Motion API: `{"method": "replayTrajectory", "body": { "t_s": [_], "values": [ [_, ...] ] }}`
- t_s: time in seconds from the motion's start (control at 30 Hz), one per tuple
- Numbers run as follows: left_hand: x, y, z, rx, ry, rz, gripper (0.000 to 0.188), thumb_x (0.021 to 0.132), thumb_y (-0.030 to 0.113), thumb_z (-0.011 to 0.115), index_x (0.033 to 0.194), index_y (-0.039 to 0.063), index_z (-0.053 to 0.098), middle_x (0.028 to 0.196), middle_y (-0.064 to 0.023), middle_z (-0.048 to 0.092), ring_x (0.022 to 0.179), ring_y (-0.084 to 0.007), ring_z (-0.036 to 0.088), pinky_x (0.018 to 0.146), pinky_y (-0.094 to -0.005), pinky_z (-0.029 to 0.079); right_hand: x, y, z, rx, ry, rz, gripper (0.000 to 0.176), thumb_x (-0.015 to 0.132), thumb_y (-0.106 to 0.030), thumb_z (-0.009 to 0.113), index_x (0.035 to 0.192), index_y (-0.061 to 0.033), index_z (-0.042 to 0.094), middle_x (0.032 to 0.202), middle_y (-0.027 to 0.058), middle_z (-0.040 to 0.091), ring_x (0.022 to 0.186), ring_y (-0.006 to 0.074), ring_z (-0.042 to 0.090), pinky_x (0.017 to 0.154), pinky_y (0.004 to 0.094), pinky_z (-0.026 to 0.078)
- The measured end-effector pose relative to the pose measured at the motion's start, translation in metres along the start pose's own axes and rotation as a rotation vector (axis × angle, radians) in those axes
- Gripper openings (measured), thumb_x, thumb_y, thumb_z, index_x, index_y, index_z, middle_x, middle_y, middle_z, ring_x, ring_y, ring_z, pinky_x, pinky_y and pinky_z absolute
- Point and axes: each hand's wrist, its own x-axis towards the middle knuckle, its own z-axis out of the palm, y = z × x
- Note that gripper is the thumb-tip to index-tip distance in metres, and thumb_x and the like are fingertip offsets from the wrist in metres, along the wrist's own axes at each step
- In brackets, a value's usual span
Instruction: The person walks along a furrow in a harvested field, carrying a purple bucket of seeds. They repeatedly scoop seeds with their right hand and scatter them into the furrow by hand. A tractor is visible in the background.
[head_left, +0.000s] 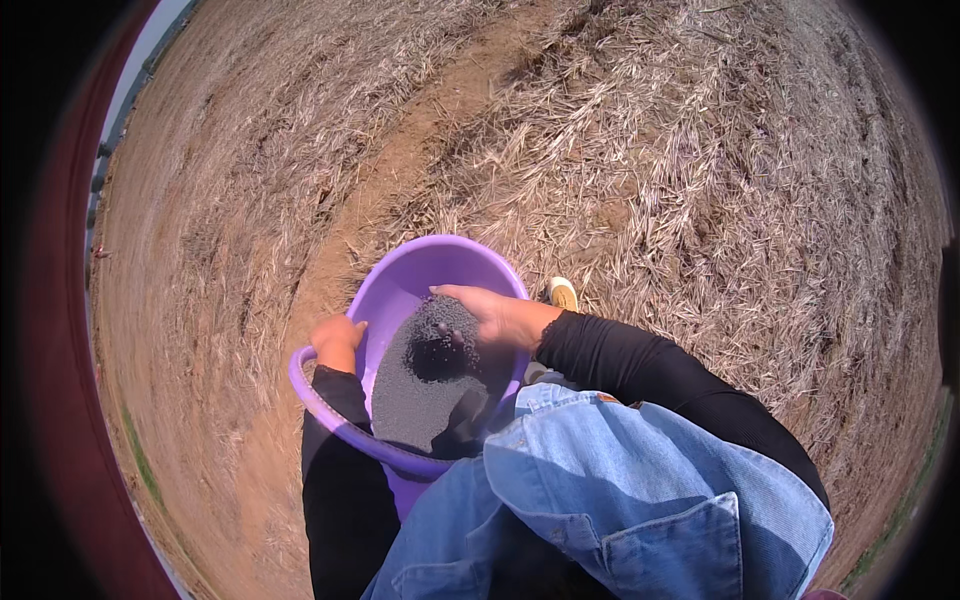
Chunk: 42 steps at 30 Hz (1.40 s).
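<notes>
A purple plastic bucket (439, 251) is held close against the front of my body, tilted so that its inside shows. Dark grey granules (409, 412) fill its lower part. My left hand (336, 336) grips the bucket's left rim, thumb over the edge. The purple handle (322, 405) loops across my left forearm. Inside the bucket, my right hand (484, 311) is cupped palm up around a heap of the granules, with a few fingertips showing through them. A shadow covers part of the granules below this hand.
Dry straw stubble (675, 172) covers the ground all around. A bare dirt track (405, 142) runs through it ahead of me. One of my shoes (562, 293), with a pale toe, shows just right of the bucket. My denim garment (637, 495) hangs below the arms.
</notes>
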Motion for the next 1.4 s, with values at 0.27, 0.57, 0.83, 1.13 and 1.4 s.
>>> {"method": "replayTrajectory", "body": {
  "t_s": [0.27, 0.57, 0.83, 1.13, 1.4],
  "values": [
    [-0.009, -0.072, -0.001, -0.203, -0.179, -0.359, 0.054, 0.079, 0.053, 0.052, 0.100, 0.005, 0.064, 0.104, -0.0161, 0.062, 0.099, -0.0321, 0.058, 0.081, -0.0402, 0.046, -0.057, -0.292, -0.064, 0.096, 0.153, -0.493, 0.024, 0.090, -0.030, 0.048, 0.086, -0.0056, 0.044, 0.073, 0.0094, 0.055, 0.057, 0.0161, 0.057, 0.035, 0.0247, 0.047],
    [0.005, -0.061, -0.048, -0.273, -0.240, -0.512, 0.056, 0.077, 0.054, 0.055, 0.099, 0.003, 0.065, 0.103, -0.0175, 0.062, 0.099, -0.0315, 0.059, 0.081, -0.0392, 0.046, 0.109, -0.356, -0.101, 0.027, 0.316, -0.458, 0.014, 0.091, -0.012, 0.045, 0.094, -0.0013, 0.054, 0.070, 0.0070, 0.058, 0.051, 0.0147, 0.053, 0.040, 0.0260, 0.045],
    [0.116, -0.031, -0.135, -0.160, -0.152, -0.376, 0.060, 0.076, 0.057, 0.054, 0.100, 0.003, 0.064, 0.105, -0.0175, 0.061, 0.099, -0.0325, 0.059, 0.081, -0.0395, 0.047, 0.064, -0.505, -0.129, 0.358, 0.205, -0.866, 0.011, 0.090, -0.003, 0.035, 0.086, -0.0022, 0.045, 0.060, 0.0047, 0.046, 0.044, 0.0102, 0.041, 0.037, 0.0193, 0.036],
    [0.300, 0.042, -0.274, -0.057, 0.089, -0.076, 0.057, 0.077, 0.056, 0.054, 0.100, 0.005, 0.065, 0.103, -0.0151, 0.063, 0.097, -0.0304, 0.060, 0.079, -0.0391, 0.048, 0.086, -0.578, -0.162, 0.280, 0.524, -0.818, 0.011, 0.089, -0.003, 0.033, 0.087, -0.0063, 0.043, 0.063, 0.0060, 0.048, 0.046, 0.0128, 0.041, 0.037, 0.0246, 0.034],
    [0.429, 0.093, -0.419, -0.028, 0.237, 0.098, 0.054, 0.075, 0.054, 0.058, 0.102, 0.008, 0.064, 0.106, -0.0117, 0.062, 0.100, -0.0268, 0.059, 0.081, -0.0383, 0.047, 0.052, -0.673, -0.148, 0.575, 0.579, -1.129, 0.022, 0.082, 0.009, 0.033, 0.100, 0.0079, 0.045, 0.082, 0.0193, 0.057, 0.065, 0.0221, 0.060, 0.045, 0.0253, 0.048]
  ]
}}
